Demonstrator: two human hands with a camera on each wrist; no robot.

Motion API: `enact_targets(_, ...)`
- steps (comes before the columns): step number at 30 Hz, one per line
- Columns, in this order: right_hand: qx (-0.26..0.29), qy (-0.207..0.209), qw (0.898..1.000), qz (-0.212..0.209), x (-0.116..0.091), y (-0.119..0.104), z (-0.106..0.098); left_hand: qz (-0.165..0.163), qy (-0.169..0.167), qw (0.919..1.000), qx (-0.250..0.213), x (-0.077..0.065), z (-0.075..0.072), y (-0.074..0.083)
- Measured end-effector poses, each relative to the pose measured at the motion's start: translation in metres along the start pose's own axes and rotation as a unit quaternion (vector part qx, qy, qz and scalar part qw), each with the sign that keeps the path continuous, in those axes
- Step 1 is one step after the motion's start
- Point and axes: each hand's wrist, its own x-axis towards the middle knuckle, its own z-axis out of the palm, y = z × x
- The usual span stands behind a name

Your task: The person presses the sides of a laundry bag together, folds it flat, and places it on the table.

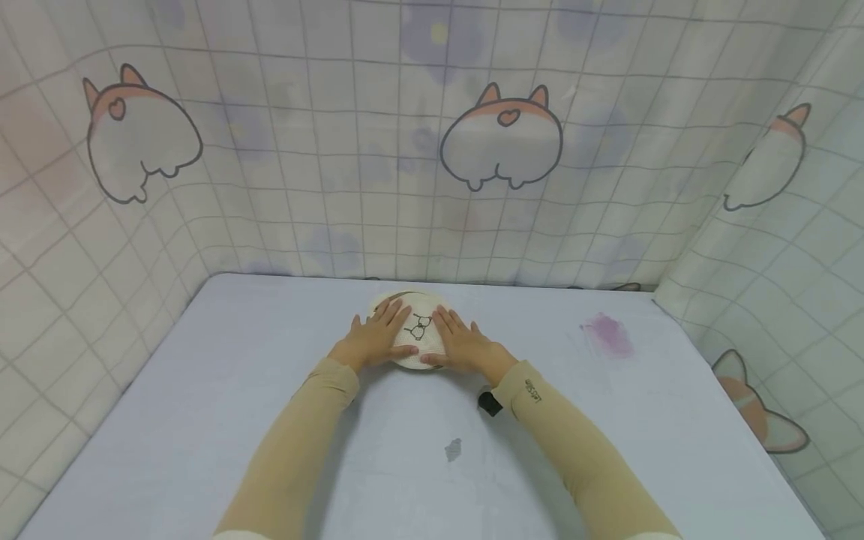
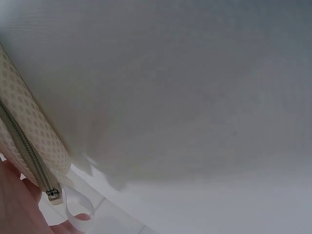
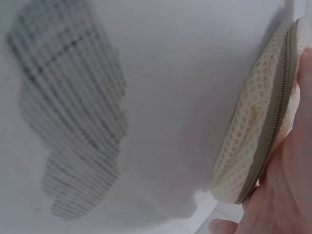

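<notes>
A round cream mesh bag (image 1: 427, 346) with a small line drawing on top lies near the far edge of the table. My left hand (image 1: 371, 341) rests on its left side, fingers spread and straight. On the opposite side, my right hand (image 1: 467, 346) lies over the bag with extended fingers, the two thumbs pointing toward each other. An olive zipper (image 3: 275, 112) runs round the bag's edge in the right wrist view. The left wrist view shows the zipper slider (image 2: 52, 194) beside a white loop (image 2: 80, 217), near my left fingers.
The table (image 1: 202, 420) has a white cover with a pink stain (image 1: 610, 335) to the right and a grey patch (image 1: 454, 450) nearer me. A small black object (image 1: 489, 402) is by my right wrist. Patterned curtains (image 1: 324, 180) enclose the back and sides.
</notes>
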Motion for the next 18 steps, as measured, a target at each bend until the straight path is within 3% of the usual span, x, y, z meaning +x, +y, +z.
enact_targets(9,-0.01,-0.047,0.998,0.029,0.01,0.004,0.004,-0.004,-0.007,1.0,-0.005,-0.002,0.0,0.004)
enact_targets(18,-0.012,-0.051,0.998,0.04,0.019,0.007,0.011,-0.01,-0.009,0.9999,-0.007,-0.003,0.0,0.004)
